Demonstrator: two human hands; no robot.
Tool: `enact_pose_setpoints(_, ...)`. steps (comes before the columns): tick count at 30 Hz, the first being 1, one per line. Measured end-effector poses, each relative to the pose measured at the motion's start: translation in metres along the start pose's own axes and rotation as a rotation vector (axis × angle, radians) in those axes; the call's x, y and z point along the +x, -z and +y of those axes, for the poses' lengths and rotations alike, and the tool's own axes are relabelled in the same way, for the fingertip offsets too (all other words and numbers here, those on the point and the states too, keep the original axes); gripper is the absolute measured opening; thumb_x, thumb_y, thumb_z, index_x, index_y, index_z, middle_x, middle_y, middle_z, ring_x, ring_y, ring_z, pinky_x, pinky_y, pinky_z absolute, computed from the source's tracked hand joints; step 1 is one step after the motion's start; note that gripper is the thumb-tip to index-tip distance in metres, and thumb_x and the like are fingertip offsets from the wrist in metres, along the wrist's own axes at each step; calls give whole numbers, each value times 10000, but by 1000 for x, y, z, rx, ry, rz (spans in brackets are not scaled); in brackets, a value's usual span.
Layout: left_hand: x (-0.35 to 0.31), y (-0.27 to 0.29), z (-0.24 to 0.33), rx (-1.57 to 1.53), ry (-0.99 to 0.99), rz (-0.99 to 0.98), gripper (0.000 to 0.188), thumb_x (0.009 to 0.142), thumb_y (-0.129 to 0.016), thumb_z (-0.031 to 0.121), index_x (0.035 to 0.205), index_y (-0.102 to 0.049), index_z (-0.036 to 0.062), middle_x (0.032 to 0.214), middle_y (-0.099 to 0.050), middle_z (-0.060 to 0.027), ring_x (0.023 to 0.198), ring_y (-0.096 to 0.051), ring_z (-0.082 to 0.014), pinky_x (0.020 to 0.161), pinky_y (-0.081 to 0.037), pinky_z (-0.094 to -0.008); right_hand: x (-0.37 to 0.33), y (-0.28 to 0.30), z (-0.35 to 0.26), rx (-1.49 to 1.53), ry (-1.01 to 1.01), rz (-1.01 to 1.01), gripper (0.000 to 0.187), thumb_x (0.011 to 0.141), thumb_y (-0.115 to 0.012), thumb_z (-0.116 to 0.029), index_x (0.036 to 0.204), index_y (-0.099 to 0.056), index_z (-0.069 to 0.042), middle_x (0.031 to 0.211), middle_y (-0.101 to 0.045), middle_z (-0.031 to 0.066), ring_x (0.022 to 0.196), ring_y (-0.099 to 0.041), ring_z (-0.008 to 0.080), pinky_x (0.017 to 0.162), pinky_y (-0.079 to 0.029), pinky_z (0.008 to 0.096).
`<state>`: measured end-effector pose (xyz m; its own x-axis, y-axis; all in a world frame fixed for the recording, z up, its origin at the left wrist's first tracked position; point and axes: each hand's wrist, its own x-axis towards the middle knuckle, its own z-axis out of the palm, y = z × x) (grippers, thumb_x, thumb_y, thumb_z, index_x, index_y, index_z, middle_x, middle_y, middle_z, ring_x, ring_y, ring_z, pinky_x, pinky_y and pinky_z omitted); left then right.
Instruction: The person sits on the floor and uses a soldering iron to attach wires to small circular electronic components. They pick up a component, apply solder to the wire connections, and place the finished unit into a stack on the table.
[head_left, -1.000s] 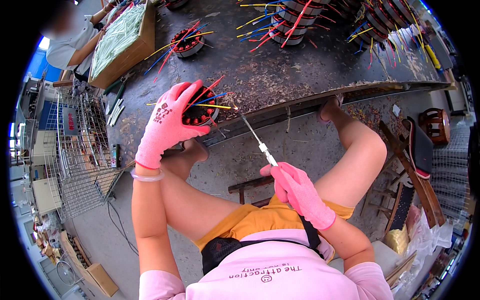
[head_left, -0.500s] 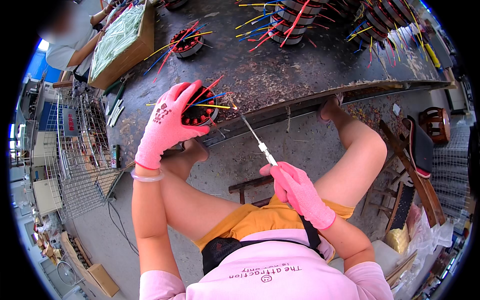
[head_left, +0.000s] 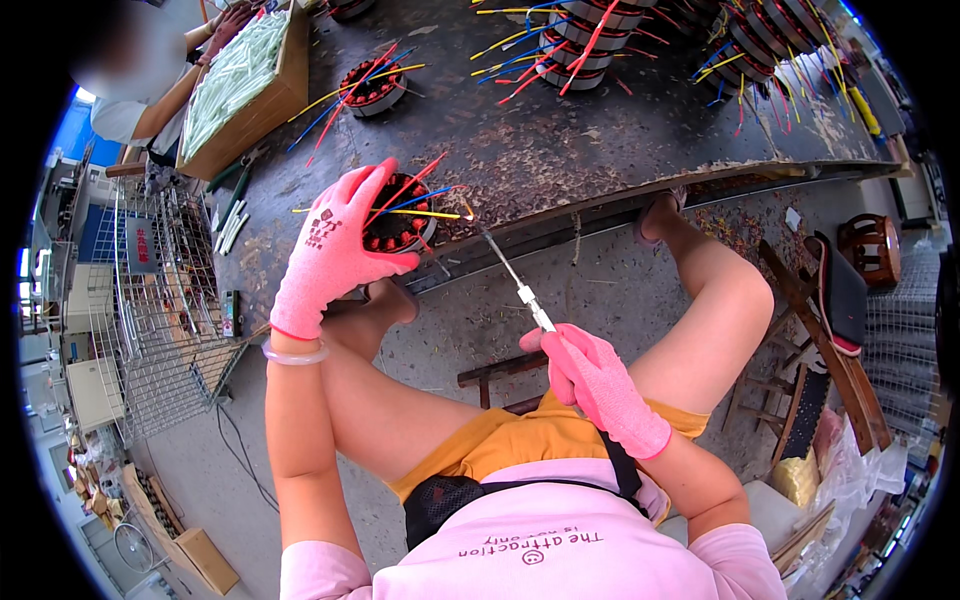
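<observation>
My left hand (head_left: 335, 235), in a pink glove, grips the rim of a motor stator (head_left: 398, 233) with red windings at the table's near edge. Its fingers and thumb curl round the left side, hiding part of the ring. Red, blue and yellow wires (head_left: 425, 212) stick out of it to the right. In my right hand (head_left: 600, 385), also pink-gloved, is a slim torch (head_left: 527, 295) with a thin metal tube, held slanting up to the left. A small orange glow shows at its tip, right by the end of the yellow wire.
Another stator (head_left: 372, 90) with loose wires lies farther back on the dark worn table (head_left: 470, 140). Stacked stators (head_left: 580, 50) stand beyond it. A cardboard box of pale tubes (head_left: 240, 90) sits at far left, beside a co-worker. A wire rack (head_left: 150, 290) is at left.
The orange glow at the torch tip stretches a little higher. My left fingers have shifted slightly on the stator. The co-worker's hands have moved over the tube box.
</observation>
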<state>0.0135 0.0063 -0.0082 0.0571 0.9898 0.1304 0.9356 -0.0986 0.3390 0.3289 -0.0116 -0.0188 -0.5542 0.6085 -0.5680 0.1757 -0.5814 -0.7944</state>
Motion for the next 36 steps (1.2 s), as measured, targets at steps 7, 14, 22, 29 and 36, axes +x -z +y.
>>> enact_pose_setpoints(7, 2, 6, -2, -20, -47, -45, 927, 574, -838, 247, 1404, -467, 68, 1334, -512, -167, 1262, -467, -374, 1097, -355, -446, -3, -1, -3, 27, -24, 18, 357, 1012, -479, -317, 1097, -624, -2, 531, -420, -43, 471, -320, 30, 452, -244, 218)
enact_pose_setpoints(14, 1, 1, -1, 86, -124, -13, 936, 530, -832, 215, 1391, -488, 89, 1349, -497, -151, 1341, -377, -372, 1166, -264, -483, -1, -2, -1, 36, -2, -14, 364, 1020, -467, -314, 1108, -618, 6, 519, -408, -50, 464, -298, 27, 447, -224, 221)
enact_pose_setpoints(22, 1, 0, -1, 94, -124, 38, 903, 537, -850, 279, 1348, -508, 75, 1280, -534, -163, 1267, -452, -355, 1158, -282, -486, -2, -2, 1, -8, -22, 9, 371, 1024, -464, -320, 1108, -621, 5, 521, -409, -49, 466, -299, 31, 448, -223, 223)
enact_pose_setpoints(29, 1, 1, 5, 119, -98, 35, 887, 548, -849, 303, 1334, -514, 66, 1287, -536, -156, 1266, -456, -350, 1158, -284, -483, -3, -3, -4, -28, -17, 9, 370, 1024, -464, -325, 1101, -625, -1, 511, -408, -46, 456, -306, 32, 441, -229, 221)
enact_pose_setpoints(36, 3, 0, 2, 54, -158, 26, 867, 567, -834, 283, 1345, -510, 80, 1333, -527, -144, 1266, -474, -331, 1153, -295, -477, -1, 2, 1, -26, -20, -9, 362, 994, -510, -350, 1091, -636, -25, 562, -462, -19, 495, -342, 35, 475, -280, 225)
